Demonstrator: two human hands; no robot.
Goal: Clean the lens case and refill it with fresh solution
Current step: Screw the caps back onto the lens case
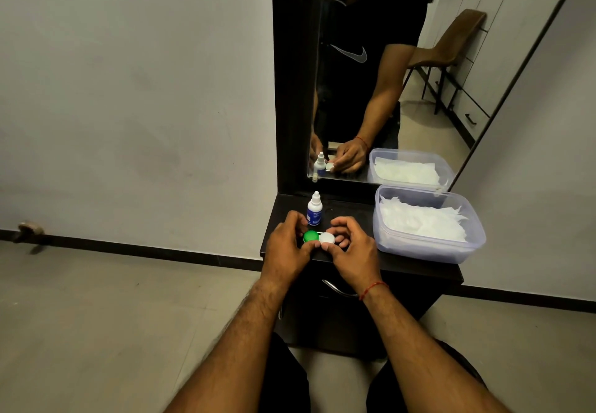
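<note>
Both hands pinch the lens case (319,237) (green cap left, white cap right): left hand (287,246) on green, right hand (353,248) on white; solution bottle (314,209) upright just behind; tissue tub (429,248) to the right.

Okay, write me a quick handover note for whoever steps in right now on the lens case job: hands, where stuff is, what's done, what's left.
Left hand: grip on the green-cap end of the lens case.
Right hand: grip on the white-cap end.
Both caps are on the case, held just above the dark shelf.
Solution bottle: upright behind the case, capped.
Tub of white tissues: to the right on the shelf, no lid.
Done: nothing visible.
Left: open, clean, refill, close.
</note>
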